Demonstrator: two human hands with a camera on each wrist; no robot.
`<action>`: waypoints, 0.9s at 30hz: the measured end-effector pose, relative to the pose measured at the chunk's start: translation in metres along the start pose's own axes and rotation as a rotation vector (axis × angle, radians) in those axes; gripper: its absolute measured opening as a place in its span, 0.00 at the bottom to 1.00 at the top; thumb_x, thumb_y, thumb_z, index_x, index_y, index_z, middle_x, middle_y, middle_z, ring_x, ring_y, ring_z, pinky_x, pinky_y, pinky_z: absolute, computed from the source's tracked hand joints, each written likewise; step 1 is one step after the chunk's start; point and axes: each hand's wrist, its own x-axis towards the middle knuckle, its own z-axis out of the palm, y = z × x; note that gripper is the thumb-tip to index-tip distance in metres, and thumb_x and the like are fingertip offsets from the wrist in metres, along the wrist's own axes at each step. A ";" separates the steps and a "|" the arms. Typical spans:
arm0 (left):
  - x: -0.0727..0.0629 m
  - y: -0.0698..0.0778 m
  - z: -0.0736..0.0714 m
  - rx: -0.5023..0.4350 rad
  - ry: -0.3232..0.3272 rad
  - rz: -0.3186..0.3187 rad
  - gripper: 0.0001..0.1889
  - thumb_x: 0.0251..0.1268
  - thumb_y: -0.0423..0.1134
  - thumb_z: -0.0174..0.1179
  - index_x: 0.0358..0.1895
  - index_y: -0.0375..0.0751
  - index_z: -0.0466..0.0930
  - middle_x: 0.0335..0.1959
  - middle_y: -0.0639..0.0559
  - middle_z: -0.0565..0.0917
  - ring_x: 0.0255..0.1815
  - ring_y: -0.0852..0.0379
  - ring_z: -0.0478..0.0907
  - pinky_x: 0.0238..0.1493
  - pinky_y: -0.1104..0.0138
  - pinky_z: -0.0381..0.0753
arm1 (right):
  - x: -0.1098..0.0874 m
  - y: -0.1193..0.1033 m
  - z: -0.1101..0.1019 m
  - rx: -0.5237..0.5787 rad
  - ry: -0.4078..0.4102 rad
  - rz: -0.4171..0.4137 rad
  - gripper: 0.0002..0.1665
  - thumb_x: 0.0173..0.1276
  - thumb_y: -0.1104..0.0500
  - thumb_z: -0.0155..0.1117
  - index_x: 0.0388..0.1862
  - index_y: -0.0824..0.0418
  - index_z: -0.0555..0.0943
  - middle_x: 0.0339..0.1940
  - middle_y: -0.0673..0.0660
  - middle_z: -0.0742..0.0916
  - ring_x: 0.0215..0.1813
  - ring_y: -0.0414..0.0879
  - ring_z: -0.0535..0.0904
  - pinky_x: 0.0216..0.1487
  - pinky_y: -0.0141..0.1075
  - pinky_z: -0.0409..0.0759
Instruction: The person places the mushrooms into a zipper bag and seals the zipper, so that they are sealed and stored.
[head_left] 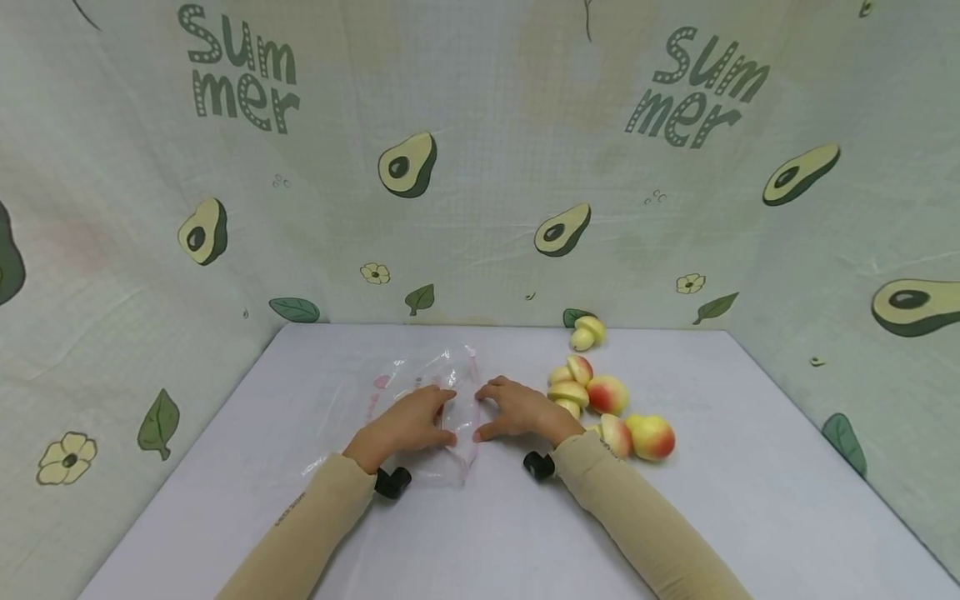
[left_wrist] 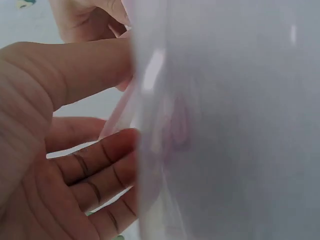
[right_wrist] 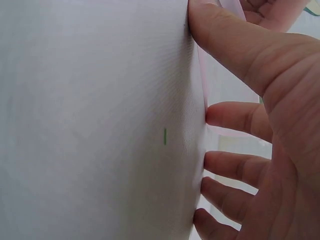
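A clear plastic bag [head_left: 420, 467] with a pink zip strip [head_left: 473, 392] along its right edge lies flat on the white table. My left hand [head_left: 411, 419] rests on the bag just left of the strip, thumb and fingers spread apart. In the left wrist view, the fingertips [left_wrist: 120, 142] meet the shiny film. At the strip's right side is my right hand [head_left: 517, 410], its thumb and fingers apart. The right wrist view has its fingertips [right_wrist: 215, 114] against the white tabletop and the thumb [right_wrist: 215, 20] by the pink edge.
Right of my right hand lie a red-yellow peach [head_left: 607, 394], another peach [head_left: 652, 437] and several mushroom-shaped pieces, including a pale yellow mushroom [head_left: 568, 395]. One more mushroom [head_left: 588, 332] sits at the table's back edge. An avocado-print cloth [head_left: 480, 167] hangs behind the table.
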 end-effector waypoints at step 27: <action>0.017 0.000 0.011 -0.365 0.092 -0.174 0.33 0.44 0.33 0.75 0.57 0.31 0.73 0.29 0.51 0.76 0.25 0.59 0.73 0.26 0.68 0.74 | 0.000 0.000 0.000 0.015 -0.009 0.029 0.44 0.51 0.33 0.71 0.65 0.50 0.73 0.68 0.57 0.70 0.67 0.51 0.67 0.64 0.47 0.66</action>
